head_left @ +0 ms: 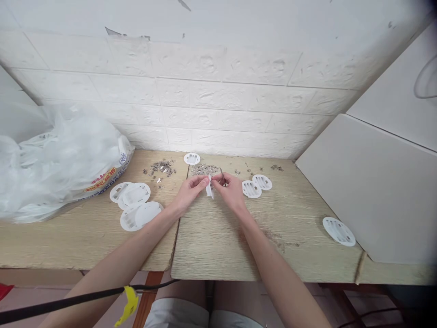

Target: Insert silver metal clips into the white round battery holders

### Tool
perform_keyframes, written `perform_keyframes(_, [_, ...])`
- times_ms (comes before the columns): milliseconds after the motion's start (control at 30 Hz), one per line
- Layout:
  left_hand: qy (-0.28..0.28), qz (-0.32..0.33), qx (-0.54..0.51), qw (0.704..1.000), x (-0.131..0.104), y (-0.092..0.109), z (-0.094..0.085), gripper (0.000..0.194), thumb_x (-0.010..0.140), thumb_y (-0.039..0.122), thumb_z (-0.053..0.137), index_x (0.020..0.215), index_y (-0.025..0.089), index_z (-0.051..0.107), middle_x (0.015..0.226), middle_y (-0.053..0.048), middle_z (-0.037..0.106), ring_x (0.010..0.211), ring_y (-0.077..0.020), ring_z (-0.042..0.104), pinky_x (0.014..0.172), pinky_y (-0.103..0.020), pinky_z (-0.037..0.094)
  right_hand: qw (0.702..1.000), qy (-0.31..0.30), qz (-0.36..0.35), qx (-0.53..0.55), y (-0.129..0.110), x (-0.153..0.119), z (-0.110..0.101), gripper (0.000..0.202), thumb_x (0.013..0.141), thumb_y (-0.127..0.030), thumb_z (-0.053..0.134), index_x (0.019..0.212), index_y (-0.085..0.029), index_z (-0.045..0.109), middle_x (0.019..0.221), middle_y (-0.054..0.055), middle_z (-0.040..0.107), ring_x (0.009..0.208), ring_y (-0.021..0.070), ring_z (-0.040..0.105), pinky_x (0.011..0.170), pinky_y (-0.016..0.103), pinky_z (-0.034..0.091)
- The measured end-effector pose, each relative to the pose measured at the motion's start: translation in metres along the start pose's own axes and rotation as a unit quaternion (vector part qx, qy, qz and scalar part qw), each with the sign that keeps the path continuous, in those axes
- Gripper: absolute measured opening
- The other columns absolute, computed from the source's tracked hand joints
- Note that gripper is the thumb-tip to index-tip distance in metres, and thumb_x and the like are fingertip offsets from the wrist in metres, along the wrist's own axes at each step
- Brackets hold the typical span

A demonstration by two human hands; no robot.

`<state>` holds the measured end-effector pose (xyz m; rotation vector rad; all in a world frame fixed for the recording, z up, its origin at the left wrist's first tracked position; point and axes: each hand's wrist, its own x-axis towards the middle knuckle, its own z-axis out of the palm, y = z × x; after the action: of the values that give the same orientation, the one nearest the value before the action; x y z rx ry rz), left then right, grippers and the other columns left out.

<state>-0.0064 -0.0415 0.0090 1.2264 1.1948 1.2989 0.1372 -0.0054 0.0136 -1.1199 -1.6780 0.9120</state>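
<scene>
Above the table my left hand (191, 195) pinches a round white plastic battery case (210, 187), turned almost edge-on. From the other side my right hand (232, 190) grips the same case with thumb and fingertips. A thin dark metal tool, which looks like tweezers (223, 176), sticks up between the right fingers. Just behind the hands lies a pile of small metal contact pieces (205, 170). To the right of my right hand rest two white battery cases (251, 189) with slots and metal pieces in them. The face of the held case is hidden.
More white cases (141, 215) lie overlapping at left, below a second pile of metal pieces (163, 168). A large plastic bag (68, 159) fills the far left. One case (191, 158) lies near the wall, another (339, 231) by the white panel (368, 191) at right.
</scene>
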Motion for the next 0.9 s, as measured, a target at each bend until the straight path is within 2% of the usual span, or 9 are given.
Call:
perform_keyframes(200, [0.006, 0.005, 0.016, 1.000, 0.0004, -0.0018, -0.0021, 0.041, 0.075, 0.055, 0.059, 0.088, 0.017, 0.068, 0.067, 0.000, 0.057, 0.058, -0.0102, 0.043, 0.053, -0.024, 0.032, 0.994, -0.027, 0.064, 0.087, 0.0093, 0.0044, 0.0004, 0.022, 0.065, -0.035, 0.067, 0.075, -0.015, 0.065, 0.072, 0.003, 0.064, 0.062, 0.0124, 0.053, 0.060, 0.026, 0.042])
perform_keyframes(333, [0.003, 0.009, 0.003, 1.000, 0.0007, -0.0020, -0.0021, 0.039, 0.076, 0.054, 0.059, 0.084, 0.017, 0.067, 0.064, 0.000, 0.053, 0.057, -0.0101, 0.040, 0.053, -0.024, 0.031, 0.990, -0.039, 0.104, 0.090, 0.0077, 0.0041, -0.0004, 0.024, 0.065, -0.038, 0.067, 0.070, -0.015, 0.064, 0.066, 0.002, 0.060, 0.056, 0.0109, 0.048, 0.054, 0.025, 0.037])
perform_keyframes(533, [0.003, 0.007, 0.010, 1.000, -0.0010, 0.0005, -0.0012, 0.041, 0.076, 0.054, 0.059, 0.088, 0.016, 0.068, 0.069, -0.001, 0.058, 0.058, -0.0099, 0.042, 0.054, -0.024, 0.031, 0.990, -0.039, 0.104, 0.083, 0.0023, 0.0020, -0.0010, 0.020, 0.066, -0.034, 0.064, 0.064, -0.015, 0.061, 0.060, -0.001, 0.055, 0.052, 0.0089, 0.042, 0.052, 0.024, 0.032])
perform_keyframes(767, [0.006, 0.022, 0.005, 1.000, -0.0018, 0.0010, 0.0011, 0.040, 0.074, 0.051, 0.062, 0.091, 0.016, 0.069, 0.074, -0.003, 0.064, 0.067, -0.0130, 0.053, 0.062, -0.025, 0.039, 0.993, -0.035, 0.092, 0.063, 0.0059, 0.0032, -0.0001, 0.018, 0.066, -0.033, 0.063, 0.064, -0.015, 0.061, 0.061, 0.000, 0.056, 0.053, 0.0095, 0.043, 0.052, 0.024, 0.032])
perform_keyframes(900, [0.003, 0.028, 0.007, 1.000, -0.0016, -0.0014, 0.0006, 0.039, 0.073, 0.049, 0.064, 0.091, 0.015, 0.068, 0.079, -0.003, 0.065, 0.070, -0.0132, 0.054, 0.065, -0.024, 0.041, 0.994, -0.029, 0.088, 0.049, 0.0064, 0.0025, 0.0013, 0.020, 0.066, -0.035, 0.062, 0.063, -0.015, 0.061, 0.058, -0.001, 0.054, 0.051, 0.0092, 0.041, 0.050, 0.024, 0.031])
